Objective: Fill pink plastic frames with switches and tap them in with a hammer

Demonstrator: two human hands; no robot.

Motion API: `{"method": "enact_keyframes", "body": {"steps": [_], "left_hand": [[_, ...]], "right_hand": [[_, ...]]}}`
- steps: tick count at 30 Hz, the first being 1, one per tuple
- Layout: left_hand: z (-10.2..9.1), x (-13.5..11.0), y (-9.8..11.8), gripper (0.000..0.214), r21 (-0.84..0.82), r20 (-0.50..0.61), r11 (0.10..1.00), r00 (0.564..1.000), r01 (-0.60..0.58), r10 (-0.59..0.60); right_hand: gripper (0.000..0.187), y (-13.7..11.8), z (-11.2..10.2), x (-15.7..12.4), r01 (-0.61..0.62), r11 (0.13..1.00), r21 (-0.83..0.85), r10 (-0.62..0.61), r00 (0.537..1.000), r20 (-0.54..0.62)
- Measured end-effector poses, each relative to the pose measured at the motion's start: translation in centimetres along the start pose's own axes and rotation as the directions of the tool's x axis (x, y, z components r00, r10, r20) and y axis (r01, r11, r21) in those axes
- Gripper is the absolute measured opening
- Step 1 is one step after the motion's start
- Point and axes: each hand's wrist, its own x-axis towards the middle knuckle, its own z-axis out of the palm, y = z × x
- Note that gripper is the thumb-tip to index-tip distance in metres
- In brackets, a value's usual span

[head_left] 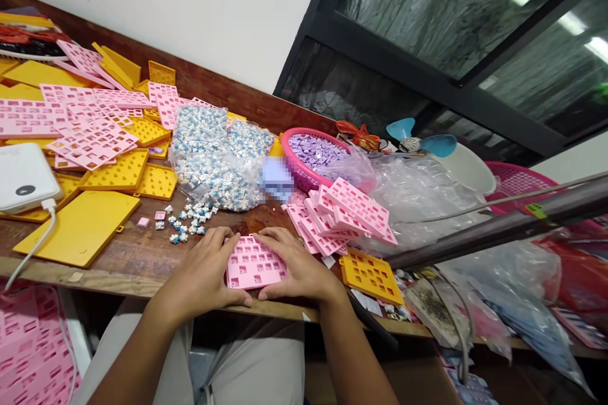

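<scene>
A pink plastic grid plate [251, 264] with square holes lies at the near edge of the wooden table [142, 253]. My left hand [204, 275] rests on its left side with the fingers curled over the edge and the thumb under the front. My right hand [294, 266] holds the right side the same way, fingers laid along the top edge. Small white and blue switch parts [187, 221] lie scattered just beyond my left hand.
A clear bag of switches [209, 158] sits behind the plate. Pink plates are stacked [342, 215] to the right, with a pink basket of purple pieces [313, 155]. Yellow plates [83, 224], more pink plates [90, 133] and a white power bank [23, 177] lie left. A metal bar [498, 224] crosses right.
</scene>
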Motion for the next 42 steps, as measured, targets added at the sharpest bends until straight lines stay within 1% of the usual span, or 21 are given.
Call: {"method": "enact_keyframes", "body": {"steps": [5,9,13,20,22,24,26,27,28,29,30,31,32,33,34,35,37,39,42], "left_hand": [[0.0,0.0,0.2,0.093,0.011,-0.014,1.0,1.0,-0.003,0.003],[-0.4,-0.1,0.3,0.088,0.05,0.019,0.999,1.0,-0.009,0.008],[-0.8,-0.2,0.3,0.075,0.067,0.043,0.998,0.999,0.002,-0.005],[-0.5,0.2,0.2,0.045,0.13,0.012,0.991,1.0,0.018,-0.02],[-0.2,0.3,0.1,0.043,0.151,-0.005,0.989,1.0,0.008,-0.007],[0.0,0.3,-0.1,0.043,0.169,-0.02,0.985,1.0,-0.019,0.023],[0.1,0.2,-0.3,0.044,0.184,-0.03,0.982,0.998,-0.054,0.06],[0.1,0.1,-0.4,0.045,0.192,-0.037,0.979,0.996,-0.067,0.076],[0.0,0.1,-0.6,0.045,0.203,-0.047,0.976,0.995,-0.081,0.092],[-0.1,0.1,-0.7,0.044,0.216,-0.06,0.972,0.992,-0.096,0.111],[-0.2,0.1,-0.8,0.043,0.232,-0.073,0.966,0.988,-0.113,0.133],[-0.3,0.0,-0.9,0.042,0.25,-0.084,0.959,0.984,-0.133,0.158],[-0.4,0.0,-0.9,0.041,0.268,-0.09,0.951,0.979,-0.153,0.183],[-0.4,0.0,-0.8,0.04,0.285,-0.092,0.943,0.975,-0.171,0.204],[-0.3,-0.1,-0.6,0.04,0.301,-0.087,0.936,0.972,-0.183,0.218],[-0.2,-0.1,-0.4,0.041,0.317,-0.073,0.929,0.972,-0.19,0.223],[0.3,-0.2,0.1,0.046,0.36,-0.027,0.914,0.978,-0.185,0.209],[0.9,-0.4,0.6,0.056,0.413,0.019,0.896,0.986,-0.161,0.169],[1.4,-0.6,1.1,0.064,0.457,0.052,0.881,0.992,-0.125,0.114]], "right_hand": [[0.101,-0.6,0.4,0.4,0.021,0.994,-0.104,-0.026,0.999,-0.045],[0.096,-1.4,0.8,0.6,0.05,0.968,-0.246,-0.07,0.995,-0.071],[0.088,-2.4,0.8,1.0,0.073,0.923,-0.378,-0.094,0.995,-0.036],[0.077,-4.8,0.7,2.1,0.112,0.857,-0.503,-0.105,0.994,0.041],[0.077,-5.3,0.8,2.3,0.113,0.848,-0.518,-0.099,0.994,0.054],[0.081,-5.4,0.7,1.9,0.099,0.856,-0.508,-0.093,0.995,0.037],[0.087,-5.1,0.2,0.6,0.087,0.882,-0.464,-0.105,0.994,-0.014],[0.088,-4.7,-0.2,-0.6,0.069,0.899,-0.433,-0.108,0.992,-0.066],[0.085,-4.1,-0.6,-2.1,0.035,0.917,-0.398,-0.099,0.985,-0.143],[0.078,-3.5,-1.0,-4.0,-0.034,0.932,-0.36,-0.06,0.967,-0.249],[0.065,-2.7,-1.3,-6.0,-0.132,0.94,-0.315,0.004,0.927,-0.375],[0.052,-1.9,-1.4,-8.3,-0.235,0.934,-0.27,0.077,0.869,-0.489],[0.043,-1.1,-1.4,-10.6,-0.332,0.912,-0.242,0.152,0.82,-0.552],[0.041,-0.4,-1.2,-12.7,-0.429,0.87,-0.242,0.218,0.776,-0.592],[0.043,0.2,-0.8,-14.7,-0.507,0.816,-0.277,0.264,0.754,-0.602],[0.044,0.6,-0.3,-16.4,-0.553,0.766,-0.327,0.29,0.752,-0.591],[0.045,0.7,0.9,-18.7,-0.577,0.704,-0.415,0.306,0.773,-0.556],[0.038,0.2,2.1,-19.7,-0.563,0.695,-0.447,0.299,0.792,-0.532],[0.029,-1.0,2.7,-19.4,-0.579,0.672,-0.462,0.307,0.785,-0.538]]}}
